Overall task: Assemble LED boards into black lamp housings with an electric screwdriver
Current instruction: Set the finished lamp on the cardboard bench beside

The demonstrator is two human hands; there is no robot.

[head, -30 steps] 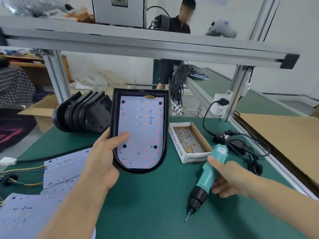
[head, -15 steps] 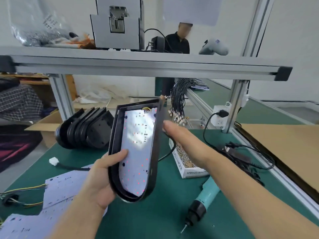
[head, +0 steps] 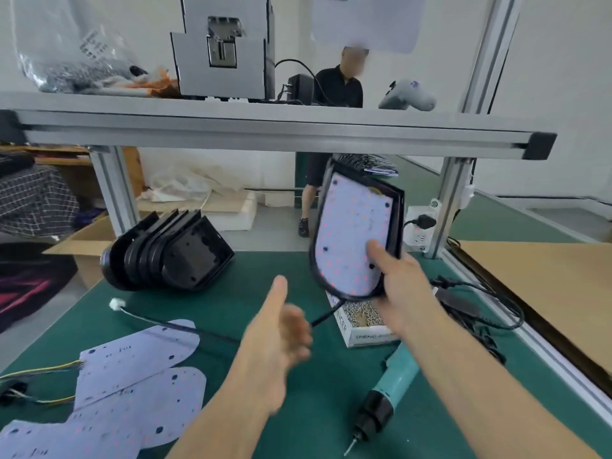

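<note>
Lamp housing (head: 397, 210) in right hand's (head: 402, 286) grip

Both forearms and hands bare, no sleeves visible

- The right hand (head: 402, 286) is raised and stretched forward on a bare forearm, its thumb laid flat over the face of the LED board (head: 354, 233) and its fingers curled behind the black lamp housing (head: 395, 223), gripping its lower right edge
- The left hand (head: 281, 329) hangs in the air, blurred, palm turned inward, thumb up, fingers loose, holding nothing
</note>
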